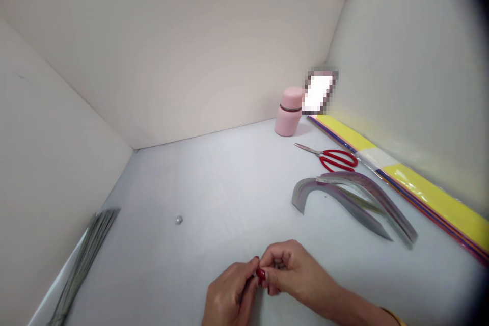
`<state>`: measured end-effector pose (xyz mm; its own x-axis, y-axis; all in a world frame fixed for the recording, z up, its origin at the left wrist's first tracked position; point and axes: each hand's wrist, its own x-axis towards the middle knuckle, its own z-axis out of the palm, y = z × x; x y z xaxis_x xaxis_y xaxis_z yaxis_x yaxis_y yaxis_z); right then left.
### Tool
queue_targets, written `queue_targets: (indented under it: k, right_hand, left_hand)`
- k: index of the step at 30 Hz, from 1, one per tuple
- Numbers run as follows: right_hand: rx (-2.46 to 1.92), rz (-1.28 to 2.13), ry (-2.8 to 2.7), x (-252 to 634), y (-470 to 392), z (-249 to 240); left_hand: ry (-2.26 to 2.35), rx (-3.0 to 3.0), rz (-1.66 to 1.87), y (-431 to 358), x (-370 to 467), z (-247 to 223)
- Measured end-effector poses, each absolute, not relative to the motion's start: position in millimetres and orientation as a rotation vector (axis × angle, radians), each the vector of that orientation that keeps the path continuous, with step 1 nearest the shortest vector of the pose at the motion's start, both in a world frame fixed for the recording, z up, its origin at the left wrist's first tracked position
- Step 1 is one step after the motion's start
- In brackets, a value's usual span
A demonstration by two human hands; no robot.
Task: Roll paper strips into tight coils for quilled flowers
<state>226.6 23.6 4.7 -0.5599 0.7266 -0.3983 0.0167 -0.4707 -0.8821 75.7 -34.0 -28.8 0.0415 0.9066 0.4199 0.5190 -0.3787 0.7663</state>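
Observation:
Near the front edge of the view, my left hand (231, 293) and my right hand (288, 272) meet fingertip to fingertip. Both are closed in a pinch over the table. Whatever sits between the fingertips is too small and too covered to make out. Dark red nails show on the fingers. A small silvery round piece (179, 220) lies on the table, up and to the left of my hands. To the right, beyond my right hand, curved grey-purple strips (344, 193) rest on the surface.
Red-handled scissors (338, 159) lie behind the strips. At the back stand a pink flask (288, 112) and a blurred-out bright rectangle (319, 91). Yellow and coloured sheets in clear wrap (412, 183) run along the right wall. Thin greenish stems (86, 265) lie bundled at the left.

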Motion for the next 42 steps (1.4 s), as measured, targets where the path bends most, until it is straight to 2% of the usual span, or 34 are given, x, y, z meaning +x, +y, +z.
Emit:
queue_targets:
  k: [6, 12, 18, 28, 42]
  right_hand:
    - [-1.093, 2.159, -1.114, 228, 24, 8]
    - [-1.095, 2.16, -1.119, 227, 22, 7]
    - [-1.07, 2.133, -1.107, 226, 20, 8]
    - [-1.087, 2.091, -1.08, 221, 16, 9]
    - [-1.08, 2.065, -1.088, 219, 17, 9]
  left_hand:
    - [1.492, 1.545, 1.384, -37, 78, -25]
    - [1.427, 1.686, 1.38, -35, 75, -20]
    - [1.56, 1.424, 1.452, -38, 78, -17]
    - [1.524, 1.73, 1.469, -36, 76, -13]
    - [1.536, 1.792, 1.461, -34, 76, -27]
